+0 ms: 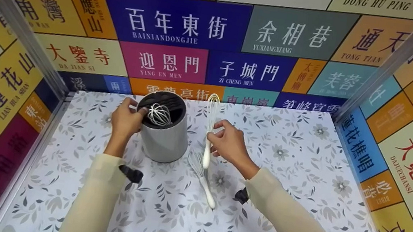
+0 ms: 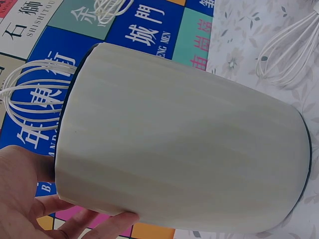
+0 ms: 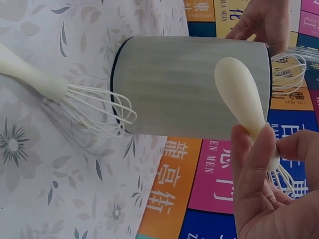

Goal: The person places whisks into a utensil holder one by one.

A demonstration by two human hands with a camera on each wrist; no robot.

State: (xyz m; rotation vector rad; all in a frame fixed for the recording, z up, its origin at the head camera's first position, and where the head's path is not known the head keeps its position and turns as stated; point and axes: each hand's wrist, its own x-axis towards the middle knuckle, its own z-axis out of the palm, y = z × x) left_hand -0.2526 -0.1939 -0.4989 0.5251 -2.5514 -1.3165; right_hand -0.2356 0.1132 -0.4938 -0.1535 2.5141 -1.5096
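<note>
A light grey cylindrical utensil holder with a dark inside stands upright on the table. My left hand grips its rim from the left, thumb at the top edge and fingers along the outer wall. One whisk sits in the holder, its wire head sticking up and its handle hidden inside. To the right of the holder, my right hand pinches a second whisk with a cream handle, wires up and handle end down. Below it a third whisk lies flat, its wires toward the holder.
A white tablecloth with grey flowers and leaves covers the table. Colourful panels with printed place names rise behind it and on both sides. Clear upright strips stand at the back corners.
</note>
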